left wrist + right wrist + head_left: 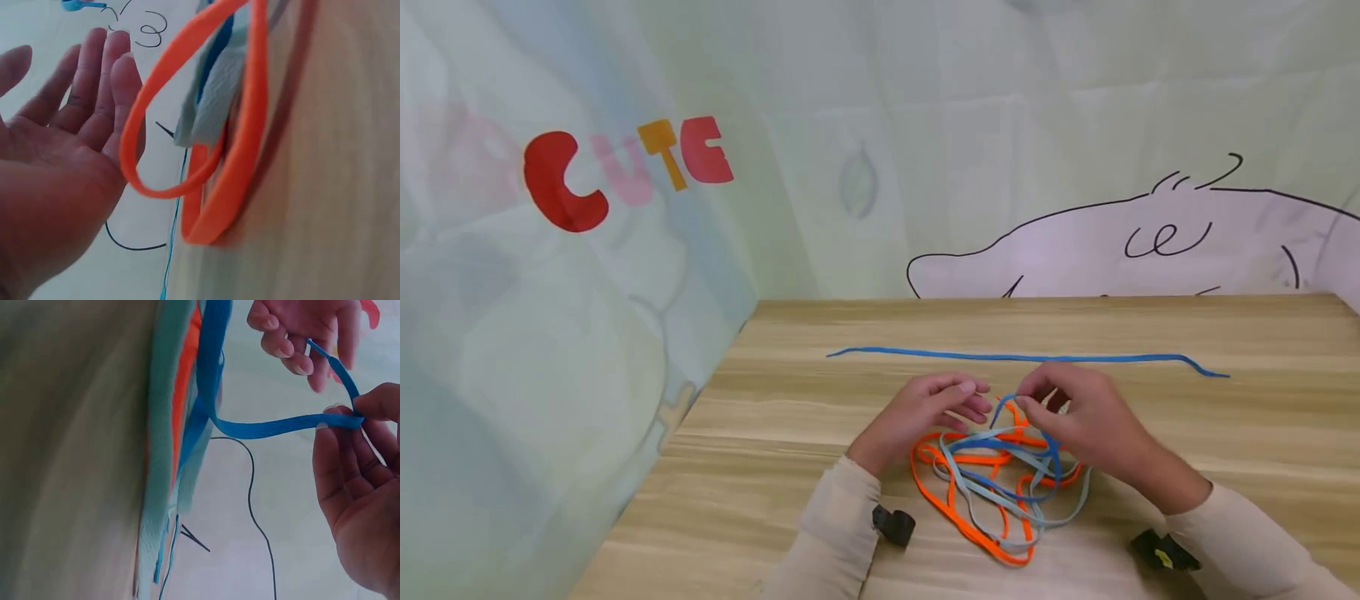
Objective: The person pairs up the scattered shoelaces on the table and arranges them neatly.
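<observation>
A loose tangle of flat shoelaces lies on the table between my hands: an orange shoelace (958, 521), a pale grey-blue shoelace (1063, 521) and a blue shoelace (269, 429). Near its end, the blue one is pinched between thumb and fingers of my right hand (1086, 412), raised over the tangle's right side. Its short free tip bends across toward my left hand (928, 412). That hand hovers at the tangle's left edge, palm turned inward, fingers relaxed and holding nothing. The left wrist view shows its fingers (90, 87) beside an orange loop.
Another blue shoelace (955, 356) lies stretched out nearly straight across the table (760, 475), beyond both hands. Behind the table's far edge hangs a printed cloth backdrop (850, 225), which also runs along the left side.
</observation>
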A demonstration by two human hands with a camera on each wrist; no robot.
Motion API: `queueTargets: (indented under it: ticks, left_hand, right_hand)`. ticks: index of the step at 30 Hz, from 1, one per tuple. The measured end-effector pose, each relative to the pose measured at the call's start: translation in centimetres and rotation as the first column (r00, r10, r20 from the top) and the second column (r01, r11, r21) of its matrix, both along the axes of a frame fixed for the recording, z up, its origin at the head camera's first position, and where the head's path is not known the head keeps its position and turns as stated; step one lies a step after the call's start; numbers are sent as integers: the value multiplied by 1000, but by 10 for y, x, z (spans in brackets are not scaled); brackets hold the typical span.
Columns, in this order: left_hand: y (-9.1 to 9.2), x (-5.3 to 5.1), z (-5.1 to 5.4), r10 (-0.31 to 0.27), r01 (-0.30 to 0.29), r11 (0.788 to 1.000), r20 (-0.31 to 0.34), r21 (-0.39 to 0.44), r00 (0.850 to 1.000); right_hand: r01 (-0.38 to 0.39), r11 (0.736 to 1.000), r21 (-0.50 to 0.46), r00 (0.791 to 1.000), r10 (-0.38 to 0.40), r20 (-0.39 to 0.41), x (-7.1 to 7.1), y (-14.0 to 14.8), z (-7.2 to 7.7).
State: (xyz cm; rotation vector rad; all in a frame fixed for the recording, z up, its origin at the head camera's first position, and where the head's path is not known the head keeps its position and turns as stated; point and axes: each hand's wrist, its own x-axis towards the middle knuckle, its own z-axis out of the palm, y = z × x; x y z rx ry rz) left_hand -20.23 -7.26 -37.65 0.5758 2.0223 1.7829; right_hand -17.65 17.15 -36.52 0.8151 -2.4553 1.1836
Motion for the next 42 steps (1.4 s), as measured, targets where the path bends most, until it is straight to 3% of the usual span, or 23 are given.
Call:
queueTargets:
  ticks: [6,13,18,27,34,42]
  left_hand:
    - [1,3,-2,-42,42,999,-23,6,999]
    - [3,4,-5,-98,99,995,-31,23,995]
    - [5,5,-7,-135,137,989,-27,54,990]
    - [6,7,-4,-113,111,992,32,57,993]
    - [2,4,-4,-92,92,996,-25,-6,995]
    - [-2,1,-6,-40,37,996,31,86,999]
  right_hand:
    - [-100,995,-7,993,100,-57,-2,-7,-2]
    - [-117,993,-9,992,117,-38,1,-8,-5]
    - [-156,988,-10,985,155,-74,2,-7,-6]
    - [-173,985,-7,979,171,-110,3,-7,-6]
    - [-170,985,-22,985,169,-16,4,-5,-4]
    - [-89,995,-48,981,96,169,5,1,1]
